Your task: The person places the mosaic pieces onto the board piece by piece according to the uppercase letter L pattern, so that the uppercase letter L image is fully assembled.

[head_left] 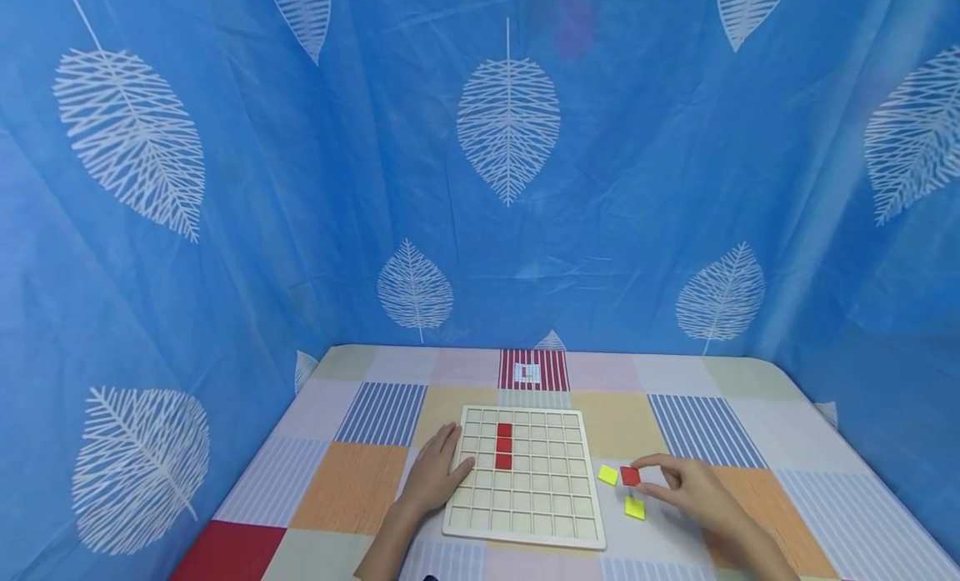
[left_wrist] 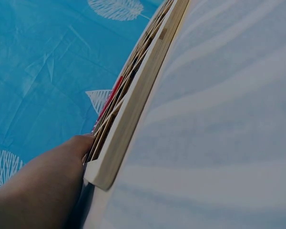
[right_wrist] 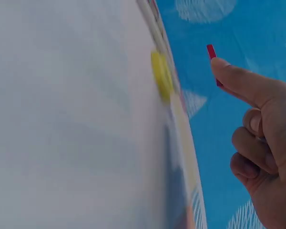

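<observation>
A cream grid board (head_left: 532, 502) lies on the table, with a column of red square tiles (head_left: 504, 446) set in its upper left cells. My left hand (head_left: 435, 473) rests along the board's left edge, fingers extended and thumb over the rim. Between thumb and index finger my right hand (head_left: 693, 489) pinches a single red tile (head_left: 629, 477), right of the board. In the right wrist view this tile (right_wrist: 210, 50) is seen edge-on, held above the table, while the other fingers curl into the palm.
Two yellow tiles (head_left: 634, 508) lie on the cloth right of the board, close to the right hand. A small card with a grid pattern (head_left: 527, 373) sits at the table's far side. Blue leaf-print curtains (head_left: 510, 272) enclose the back and sides of the patchwork-covered table.
</observation>
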Motion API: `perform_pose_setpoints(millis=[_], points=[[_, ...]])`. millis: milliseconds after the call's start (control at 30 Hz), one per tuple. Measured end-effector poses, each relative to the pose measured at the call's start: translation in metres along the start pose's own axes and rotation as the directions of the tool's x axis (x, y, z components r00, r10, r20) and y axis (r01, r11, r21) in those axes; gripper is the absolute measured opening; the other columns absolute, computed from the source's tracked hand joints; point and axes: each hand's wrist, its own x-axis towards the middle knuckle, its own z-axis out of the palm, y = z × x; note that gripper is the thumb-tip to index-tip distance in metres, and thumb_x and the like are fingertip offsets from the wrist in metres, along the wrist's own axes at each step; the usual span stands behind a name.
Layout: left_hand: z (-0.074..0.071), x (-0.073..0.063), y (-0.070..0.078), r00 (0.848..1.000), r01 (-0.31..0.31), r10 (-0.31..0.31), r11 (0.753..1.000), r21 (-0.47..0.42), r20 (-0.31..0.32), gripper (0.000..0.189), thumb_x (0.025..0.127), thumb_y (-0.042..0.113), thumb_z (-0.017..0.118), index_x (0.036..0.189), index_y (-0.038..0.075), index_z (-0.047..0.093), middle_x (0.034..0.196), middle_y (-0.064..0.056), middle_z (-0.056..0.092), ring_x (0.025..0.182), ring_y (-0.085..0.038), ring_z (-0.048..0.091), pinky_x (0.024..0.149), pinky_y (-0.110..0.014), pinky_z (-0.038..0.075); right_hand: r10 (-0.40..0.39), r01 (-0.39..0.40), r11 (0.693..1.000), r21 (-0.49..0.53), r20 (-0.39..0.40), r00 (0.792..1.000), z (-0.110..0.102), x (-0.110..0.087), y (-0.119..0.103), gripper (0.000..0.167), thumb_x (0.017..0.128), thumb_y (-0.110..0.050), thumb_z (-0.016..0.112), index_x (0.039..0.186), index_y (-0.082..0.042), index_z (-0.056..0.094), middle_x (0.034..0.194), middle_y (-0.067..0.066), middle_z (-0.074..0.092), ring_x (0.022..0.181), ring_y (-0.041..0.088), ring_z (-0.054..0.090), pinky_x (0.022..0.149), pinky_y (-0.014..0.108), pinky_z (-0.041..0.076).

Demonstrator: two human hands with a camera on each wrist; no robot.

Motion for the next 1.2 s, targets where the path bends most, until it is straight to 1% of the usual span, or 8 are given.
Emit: perform_pose_setpoints(millis=[67,167,267,467,667,867,1067,1200], points=[[0.001,0.0,0.0,1.0,0.003,-0.003,1.0,0.004,-0.001,0.064,0.092,0.042,0.05,0.138,0.0,0.039,0.143,-0.018,0.035,0.129,-0.037,0.034,0.102,-0.05,0.031,-0.081,0.082,0.997,0.009,-0.016,0.997,0.01,0.011,-0.011,0.029,0.076,-0.039,0.074,0.101,-0.024,0.069,0.052,-0.011,0.031,0.045,0.001,0.026,0.039,0.016,0.023],[0.001,0.0,0.001,1.0,0.007,-0.007,1.0,-0.001,-0.002,0.063,0.092,0.041,0.051,0.138,-0.001,0.039,0.143,-0.019,0.034,0.129,-0.038,0.033,0.103,-0.051,0.031,-0.218,0.219,0.976,0.025,-0.03,0.976,0.028,0.027,-0.027,0.026,0.078,-0.036,0.072,0.1,-0.022,0.07,0.051,-0.014,0.027,0.045,-0.003,0.02,0.039,0.015,0.022],[0.001,-0.001,0.001,1.0,0.007,-0.007,1.0,-0.012,0.006,0.064,0.092,0.042,0.05,0.138,-0.001,0.039,0.143,-0.019,0.034,0.129,-0.038,0.033,0.103,-0.051,0.03,-0.272,0.272,0.962,0.03,-0.021,0.962,0.047,0.039,-0.046,0.026,0.079,-0.037,0.071,0.098,-0.02,0.07,0.05,-0.015,0.025,0.044,-0.004,0.018,0.039,0.015,0.022],[0.001,-0.001,0.001,1.0,0.005,-0.005,1.0,-0.005,0.007,0.064,0.092,0.043,0.05,0.138,-0.001,0.039,0.143,-0.018,0.034,0.129,-0.038,0.034,0.103,-0.051,0.03,-0.278,0.279,0.96,-0.008,0.06,0.959,0.084,0.055,-0.079,0.029,0.078,-0.042,0.071,0.096,-0.02,0.071,0.048,-0.015,0.027,0.045,-0.001,0.019,0.039,0.016,0.021],[0.001,0.0,0.0,1.0,0.01,-0.01,1.0,-0.001,0.004,0.064,0.092,0.042,0.05,0.138,-0.001,0.04,0.143,-0.018,0.035,0.129,-0.037,0.034,0.102,-0.05,0.031,-0.262,0.265,0.964,-0.006,0.118,0.958,0.111,0.065,-0.091,0.027,0.076,-0.042,0.073,0.093,-0.021,0.072,0.049,-0.014,0.032,0.046,0.0,0.025,0.04,0.018,0.024],[-0.001,0.0,0.001,1.0,0.008,-0.008,1.0,0.003,0.001,0.064,0.092,0.042,0.051,0.138,-0.001,0.04,0.142,-0.018,0.035,0.128,-0.037,0.035,0.102,-0.051,0.032,-0.303,0.31,0.95,-0.041,0.12,0.945,0.12,0.07,-0.099,0.026,0.075,-0.039,0.074,0.092,-0.019,0.072,0.049,-0.016,0.035,0.045,-0.001,0.026,0.04,0.017,0.024],[0.0,0.0,0.0,1.0,0.009,-0.009,1.0,0.011,0.007,0.064,0.092,0.043,0.051,0.138,-0.001,0.04,0.142,-0.018,0.035,0.128,-0.037,0.035,0.102,-0.05,0.032,-0.306,0.316,0.945,-0.086,0.112,0.946,0.124,0.072,-0.103,0.028,0.074,-0.04,0.074,0.092,-0.019,0.072,0.048,-0.016,0.034,0.045,-0.001,0.025,0.039,0.018,0.023],[0.001,-0.001,0.0,1.0,0.01,-0.01,1.0,0.007,0.008,0.064,0.092,0.042,0.051,0.137,-0.001,0.04,0.142,-0.018,0.035,0.128,-0.037,0.035,0.102,-0.051,0.031,-0.299,0.309,0.947,-0.082,0.113,0.947,0.124,0.07,-0.101,0.03,0.073,-0.041,0.074,0.094,-0.019,0.072,0.047,-0.016,0.032,0.044,-0.001,0.024,0.039,0.018,0.023]])
